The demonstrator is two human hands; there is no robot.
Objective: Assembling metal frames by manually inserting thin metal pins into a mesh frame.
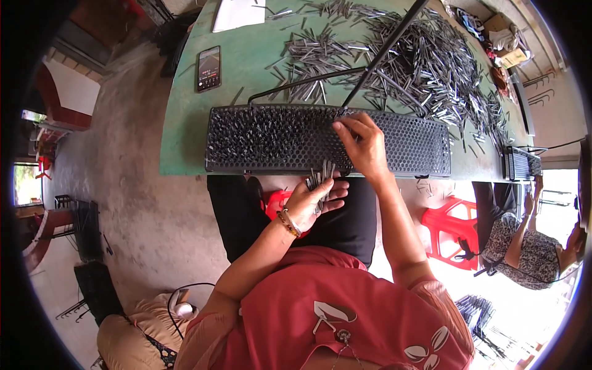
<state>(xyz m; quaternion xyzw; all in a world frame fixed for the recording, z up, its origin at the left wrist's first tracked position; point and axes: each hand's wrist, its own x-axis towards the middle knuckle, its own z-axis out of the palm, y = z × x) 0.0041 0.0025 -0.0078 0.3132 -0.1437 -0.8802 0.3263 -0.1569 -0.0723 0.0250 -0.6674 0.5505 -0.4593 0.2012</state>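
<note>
A long black perforated tray [407, 145] lies along the near edge of the green table [185, 148]. Its left half is filled with upright thin metal pins [271, 132]; its right half shows bare holes. My right hand [364, 145] rests on the tray's middle, fingertips pinched at a pin over the holes. Just below the table edge, over my lap, my left hand [311, 200] grips a bundle of the same grey pins [320, 179], their ends sticking up. A bracelet sits on that wrist.
A large heap of loose pins [425, 61] covers the far right of the table. A phone [209, 68] and white paper [237, 13] lie at left. A dark rod [382, 55] crosses the heap. Another person [524, 246] sits at right by a red stool [453, 228] and a second tray [521, 163].
</note>
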